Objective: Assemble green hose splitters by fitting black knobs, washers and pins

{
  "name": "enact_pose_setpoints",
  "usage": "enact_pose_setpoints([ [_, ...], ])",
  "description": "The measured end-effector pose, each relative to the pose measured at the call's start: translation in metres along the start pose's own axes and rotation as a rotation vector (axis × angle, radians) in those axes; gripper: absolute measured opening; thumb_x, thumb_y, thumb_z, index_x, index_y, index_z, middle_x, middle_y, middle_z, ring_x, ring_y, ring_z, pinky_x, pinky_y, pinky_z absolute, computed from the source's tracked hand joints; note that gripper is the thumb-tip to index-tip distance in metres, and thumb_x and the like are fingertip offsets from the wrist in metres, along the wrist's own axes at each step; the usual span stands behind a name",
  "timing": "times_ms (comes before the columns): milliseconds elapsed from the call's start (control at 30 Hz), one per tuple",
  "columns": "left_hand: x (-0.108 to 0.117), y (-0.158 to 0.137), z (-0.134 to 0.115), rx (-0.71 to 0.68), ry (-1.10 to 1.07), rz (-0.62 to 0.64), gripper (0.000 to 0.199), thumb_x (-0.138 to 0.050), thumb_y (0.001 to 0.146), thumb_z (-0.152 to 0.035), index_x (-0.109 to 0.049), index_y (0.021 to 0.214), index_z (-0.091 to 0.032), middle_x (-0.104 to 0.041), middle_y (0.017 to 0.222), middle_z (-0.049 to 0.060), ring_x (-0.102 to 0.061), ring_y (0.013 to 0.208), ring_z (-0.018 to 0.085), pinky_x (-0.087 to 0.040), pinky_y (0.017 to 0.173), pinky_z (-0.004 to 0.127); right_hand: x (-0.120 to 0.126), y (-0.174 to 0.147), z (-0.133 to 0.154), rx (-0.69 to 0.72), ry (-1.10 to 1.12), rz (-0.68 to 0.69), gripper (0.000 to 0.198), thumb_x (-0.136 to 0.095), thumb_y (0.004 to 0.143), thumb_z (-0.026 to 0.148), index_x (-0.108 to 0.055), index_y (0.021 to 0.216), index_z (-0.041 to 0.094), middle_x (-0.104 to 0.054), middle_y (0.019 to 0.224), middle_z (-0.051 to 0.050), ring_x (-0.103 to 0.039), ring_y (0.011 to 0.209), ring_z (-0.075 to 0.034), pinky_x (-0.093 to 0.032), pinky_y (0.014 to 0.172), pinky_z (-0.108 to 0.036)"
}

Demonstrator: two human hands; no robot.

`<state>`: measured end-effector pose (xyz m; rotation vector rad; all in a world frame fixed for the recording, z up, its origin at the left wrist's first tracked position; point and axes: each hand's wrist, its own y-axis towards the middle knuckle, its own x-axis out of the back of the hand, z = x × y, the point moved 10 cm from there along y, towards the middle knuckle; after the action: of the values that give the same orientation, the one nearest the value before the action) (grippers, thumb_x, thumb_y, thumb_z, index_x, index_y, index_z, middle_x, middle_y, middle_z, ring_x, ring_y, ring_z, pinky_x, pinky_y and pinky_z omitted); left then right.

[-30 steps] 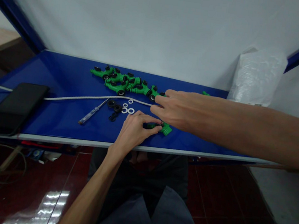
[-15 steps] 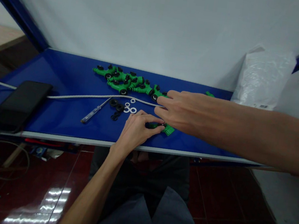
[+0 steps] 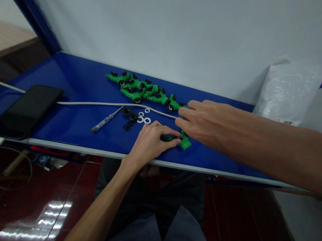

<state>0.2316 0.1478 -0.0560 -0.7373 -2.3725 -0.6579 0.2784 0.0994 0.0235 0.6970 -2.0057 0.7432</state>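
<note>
My left hand [image 3: 153, 140] rests near the table's front edge, thumb and fingers closed on a green plastic hose fitting [image 3: 186, 142] with a dark part between the fingertips. The fitting's ribbed green end sticks out to the right. Just above and to the right, my right hand [image 3: 198, 120] hangs over the fitting with its fingers curled together; what they hold, if anything, is hidden. Left of my hands lie several white ring washers [image 3: 147, 121], black round caps [image 3: 133, 117] and small black rings [image 3: 128, 126].
Several green Y-shaped hose valves [image 3: 134, 95] with black levers lie at the back of the blue table [image 3: 81, 69]. A white cable [image 3: 91, 104] crosses the middle. Left are a screwdriver [image 3: 105, 120] and a black phone [image 3: 26, 111]. A plastic-wrapped package [image 3: 291, 91] stands at right.
The whole view has shifted slightly, moving things a little to the right. Both hands keep nearly the same pose around the green fitting.
</note>
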Motion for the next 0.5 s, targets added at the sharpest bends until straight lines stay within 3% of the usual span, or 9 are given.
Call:
enact_pose_setpoints([
  [133, 0.0, 0.0, -0.001, -0.01, -0.015, 0.008, 0.016, -0.075, 0.088, -0.036, -0.081, 0.103, -0.034, -0.081, 0.103, -0.005, -0.064, 0.097, 0.022, -0.048, 0.089, 0.037, 0.006, 0.004, -0.002, -0.085, -0.163, 0.064, 0.008, -0.059, 0.094, 0.017, -0.066, 0.091, 0.018, -0.065, 0.088, -0.007, -0.054, 0.088, -0.023, -0.038, 0.072, -0.035],
  [300, 0.001, 0.0, 0.001, 0.002, -0.008, -0.007, 0.016, -0.075, 0.088, -0.037, -0.081, 0.102, -0.034, -0.08, 0.102, -0.002, -0.064, 0.097, 0.023, -0.048, 0.088, 0.037, 0.004, 0.001, 0.001, -0.051, -0.143, -0.017, 0.021, -0.056, 0.096, 0.024, -0.064, 0.115, 0.02, -0.067, 0.105, -0.011, -0.055, 0.093, -0.025, -0.04, 0.073, -0.036],
  [500, 0.002, -0.001, 0.0, 0.001, -0.02, 0.002, 0.016, -0.075, 0.088, -0.036, -0.081, 0.102, -0.033, -0.081, 0.101, -0.003, -0.064, 0.096, 0.022, -0.049, 0.089, 0.036, 0.0, 0.004, 0.004, 0.006, -0.147, 0.011, 0.016, -0.055, 0.093, 0.012, -0.066, 0.102, 0.02, -0.068, 0.094, -0.008, -0.054, 0.086, -0.024, -0.036, 0.071, -0.037],
])
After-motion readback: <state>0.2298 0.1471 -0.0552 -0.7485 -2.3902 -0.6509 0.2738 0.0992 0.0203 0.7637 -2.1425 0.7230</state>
